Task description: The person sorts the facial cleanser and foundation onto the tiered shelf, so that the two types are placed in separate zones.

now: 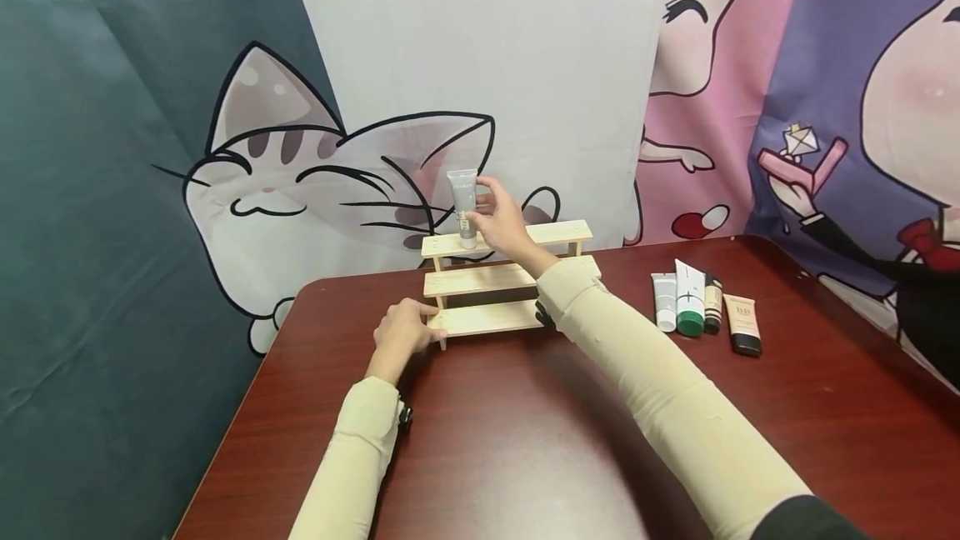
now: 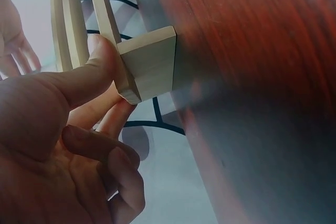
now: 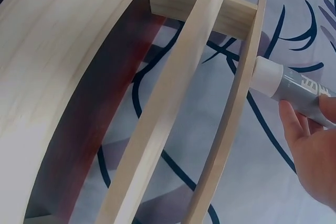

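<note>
A pale wooden stand (image 1: 487,319) with three stepped shelves is on the reddish-brown table. My right hand (image 1: 501,219) pinches a grey squeeze tube (image 1: 462,198) between thumb and fingers. The tube stands upright, cap down, at the left part of the top shelf; in the right wrist view its pale cap (image 3: 266,76) is right at that shelf's edge. At the left end of the lowest shelf, my left hand (image 1: 403,330) grips the stand's corner. The left wrist view shows the thumb on one side of the wooden board (image 2: 149,64) and fingertips under its other side.
Farther right on the table (image 1: 825,390) lie a grey tube with a white cap (image 1: 664,302), a white tube with a green cap (image 1: 690,298), a small dark-capped bottle (image 1: 712,304) and a beige tube with a black cap (image 1: 742,324). A cartoon-printed cloth (image 1: 480,40) hangs behind the table.
</note>
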`<action>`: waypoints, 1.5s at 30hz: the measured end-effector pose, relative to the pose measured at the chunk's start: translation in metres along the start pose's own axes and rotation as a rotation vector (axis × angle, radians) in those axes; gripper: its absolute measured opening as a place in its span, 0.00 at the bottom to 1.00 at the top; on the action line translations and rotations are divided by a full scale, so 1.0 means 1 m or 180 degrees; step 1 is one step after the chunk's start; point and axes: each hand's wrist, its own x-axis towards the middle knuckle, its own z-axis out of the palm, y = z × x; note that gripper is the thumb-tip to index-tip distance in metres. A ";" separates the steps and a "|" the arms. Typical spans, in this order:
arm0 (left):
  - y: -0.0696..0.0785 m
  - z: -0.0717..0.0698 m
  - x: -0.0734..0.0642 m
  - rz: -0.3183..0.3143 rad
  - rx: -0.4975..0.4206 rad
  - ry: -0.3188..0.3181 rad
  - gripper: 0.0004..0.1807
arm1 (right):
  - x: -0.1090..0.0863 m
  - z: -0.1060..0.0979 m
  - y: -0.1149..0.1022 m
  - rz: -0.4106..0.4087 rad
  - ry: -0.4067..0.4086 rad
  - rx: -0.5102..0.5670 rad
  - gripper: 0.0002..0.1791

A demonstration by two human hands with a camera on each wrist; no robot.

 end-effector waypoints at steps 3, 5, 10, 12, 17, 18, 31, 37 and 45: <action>0.001 0.000 -0.001 0.0009 0.0000 0.0001 0.28 | 0.000 0.001 0.000 0.0015 -0.0013 -0.0004 0.33; 0.002 0.000 -0.001 0.0007 0.0006 0.0016 0.28 | 0.001 0.001 0.000 0.0022 -0.0018 -0.0051 0.33; 0.007 0.003 0.000 0.0019 0.0002 0.0008 0.28 | 0.003 -0.005 0.003 0.0069 0.0007 -0.0217 0.33; 0.009 0.004 0.000 0.0032 -0.0016 0.0004 0.28 | 0.003 -0.007 0.003 0.0059 0.0017 -0.0251 0.33; 0.012 0.004 0.000 0.0008 -0.0026 0.0050 0.28 | 0.005 -0.009 0.002 0.0003 -0.0032 -0.0244 0.33; 0.012 0.004 0.000 0.0007 -0.0025 0.0042 0.28 | 0.005 -0.010 0.002 0.0005 -0.0037 -0.0250 0.32; 0.011 0.001 0.001 0.0058 -0.0021 0.0048 0.28 | -0.002 -0.018 -0.002 0.0058 -0.0107 -0.0542 0.34; 0.006 0.001 -0.001 0.0031 -0.0009 -0.0002 0.28 | -0.014 -0.036 0.007 0.0006 -0.0156 -0.0634 0.30; 0.000 0.001 0.000 0.0034 -0.0011 0.0024 0.28 | -0.031 -0.066 0.014 0.0039 -0.0129 -0.0601 0.27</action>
